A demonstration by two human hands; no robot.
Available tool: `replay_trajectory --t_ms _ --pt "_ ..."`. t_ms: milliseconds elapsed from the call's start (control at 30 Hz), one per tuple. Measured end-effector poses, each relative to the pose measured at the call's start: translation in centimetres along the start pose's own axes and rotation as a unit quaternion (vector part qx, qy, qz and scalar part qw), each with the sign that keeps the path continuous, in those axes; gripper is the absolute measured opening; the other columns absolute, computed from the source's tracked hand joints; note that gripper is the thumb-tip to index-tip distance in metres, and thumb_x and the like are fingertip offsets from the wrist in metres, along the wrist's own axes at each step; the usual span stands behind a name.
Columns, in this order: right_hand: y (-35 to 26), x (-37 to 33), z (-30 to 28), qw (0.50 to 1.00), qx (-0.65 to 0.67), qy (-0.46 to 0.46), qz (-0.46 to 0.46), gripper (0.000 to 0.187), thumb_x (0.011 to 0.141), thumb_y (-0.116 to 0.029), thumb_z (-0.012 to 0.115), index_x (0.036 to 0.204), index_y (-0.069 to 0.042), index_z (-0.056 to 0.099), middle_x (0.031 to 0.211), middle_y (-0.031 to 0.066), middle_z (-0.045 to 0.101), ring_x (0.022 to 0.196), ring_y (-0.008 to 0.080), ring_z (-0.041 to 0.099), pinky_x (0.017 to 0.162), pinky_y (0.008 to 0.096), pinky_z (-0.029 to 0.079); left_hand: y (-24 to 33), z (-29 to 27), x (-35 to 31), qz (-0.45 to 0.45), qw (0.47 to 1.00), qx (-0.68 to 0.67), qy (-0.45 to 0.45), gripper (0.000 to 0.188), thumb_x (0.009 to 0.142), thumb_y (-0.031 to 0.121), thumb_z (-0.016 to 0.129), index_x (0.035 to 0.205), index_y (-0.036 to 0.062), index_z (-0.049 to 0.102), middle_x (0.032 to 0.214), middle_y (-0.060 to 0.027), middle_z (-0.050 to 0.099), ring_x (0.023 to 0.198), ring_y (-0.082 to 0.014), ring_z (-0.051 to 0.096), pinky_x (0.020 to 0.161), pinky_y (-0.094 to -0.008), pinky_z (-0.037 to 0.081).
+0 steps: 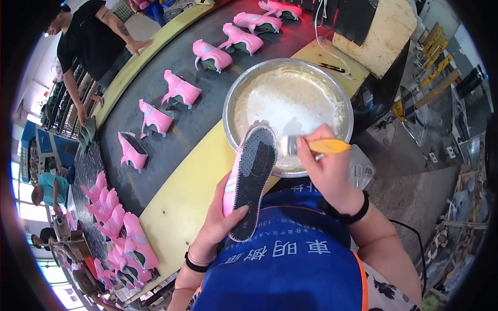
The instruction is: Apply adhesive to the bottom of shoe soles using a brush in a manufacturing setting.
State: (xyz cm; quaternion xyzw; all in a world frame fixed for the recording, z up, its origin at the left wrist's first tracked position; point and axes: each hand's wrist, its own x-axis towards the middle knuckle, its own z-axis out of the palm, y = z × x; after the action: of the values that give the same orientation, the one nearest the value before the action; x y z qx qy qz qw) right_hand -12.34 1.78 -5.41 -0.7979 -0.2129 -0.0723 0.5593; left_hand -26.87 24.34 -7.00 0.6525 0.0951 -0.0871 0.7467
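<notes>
My left hand [217, 222] is closed around a pink shoe upper [231, 193], its thumb on the stitched dark grey underside [259, 155] that faces up. Its toe end reaches over the near left rim of a wide metal basin [232, 85] holding a milky white liquid [280, 106]. In my right hand [327, 163] is a flat brush with a yellow handle [336, 146] and a metal collar [292, 145]. The brush's pale bristles are beside the upper's right edge, near the toe; whether they touch it I cannot tell.
A dark conveyor belt [181, 122] with yellow borders [179, 207] carries a row of pink shoe uppers [181, 89]. More uppers [136, 241] cluster at the left. Across the belt, a person in black [96, 41] handles dark green shoe-shaped pieces [89, 130]. A white cable [322, 49] hangs behind the basin.
</notes>
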Motion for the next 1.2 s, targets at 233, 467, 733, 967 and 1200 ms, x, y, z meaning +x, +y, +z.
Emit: replay_trajectory --t_ms 233,467,733,967,1200 --pt "1.4 3.3 2.4 0.998 0.06 -0.002 -0.02 0.023 0.094 -0.008 0.071 0.083 -0.003 0.051 0.064 0.0089 0.054 0.052 0.0171 0.053 0.052 0.0321 0.041 -0.5 -0.2 -0.4 -0.002 1.0 0.02 0.012 0.087 0.088 0.017 0.073 0.159 0.0019 0.024 0.15 -0.0165 0.045 0.139 -0.025 0.043 0.117 -0.0389 0.033" --pt "-0.5 -2.3 3.0 0.996 0.019 0.01 -0.091 0.019 0.089 -0.001 0.072 0.083 -0.003 0.054 0.066 0.0112 0.053 0.056 0.0265 0.057 0.053 0.0352 0.044 -0.9 -0.8 -0.6 -0.007 1.0 -0.022 0.006 0.087 0.088 0.017 0.073 0.159 0.0015 0.024 0.151 -0.0171 0.044 0.14 -0.0251 0.042 0.117 -0.039 0.032" --pt "-3.5 -3.9 2.0 0.993 0.069 -0.083 -0.055 0.02 0.087 -0.003 0.074 0.08 -0.005 0.055 0.066 0.0106 0.056 0.057 0.027 0.059 0.054 0.0359 0.045 -1.0 -0.9 -0.9 -0.01 0.999 -0.043 0.003 0.086 0.088 0.016 0.071 0.158 0.0006 0.024 0.15 -0.0168 0.045 0.14 -0.0244 0.042 0.117 -0.0376 0.032" --pt "-2.4 0.9 3.0 0.987 0.048 -0.113 0.104 0.025 0.089 -0.015 0.071 0.079 -0.001 0.054 0.059 0.015 0.056 0.051 0.029 0.061 0.052 0.0394 0.044 -1.3 -1.6 -2.1 0.007 0.999 -0.05 -0.004 0.086 0.088 0.016 0.07 0.158 0.0003 0.023 0.15 -0.0173 0.044 0.14 -0.0246 0.043 0.117 -0.0377 0.032" --pt "-0.1 4.3 4.2 1.0 -0.015 0.016 -0.011 0.022 0.092 -0.017 0.072 0.088 -0.002 0.057 0.065 0.0122 0.06 0.054 0.0231 0.059 0.054 0.0355 0.044 -1.8 -2.5 -3.3 0.014 0.999 -0.037 -0.006 0.087 0.088 0.015 0.07 0.159 0.0009 0.023 0.151 -0.0173 0.044 0.14 -0.0253 0.043 0.118 -0.0382 0.032"
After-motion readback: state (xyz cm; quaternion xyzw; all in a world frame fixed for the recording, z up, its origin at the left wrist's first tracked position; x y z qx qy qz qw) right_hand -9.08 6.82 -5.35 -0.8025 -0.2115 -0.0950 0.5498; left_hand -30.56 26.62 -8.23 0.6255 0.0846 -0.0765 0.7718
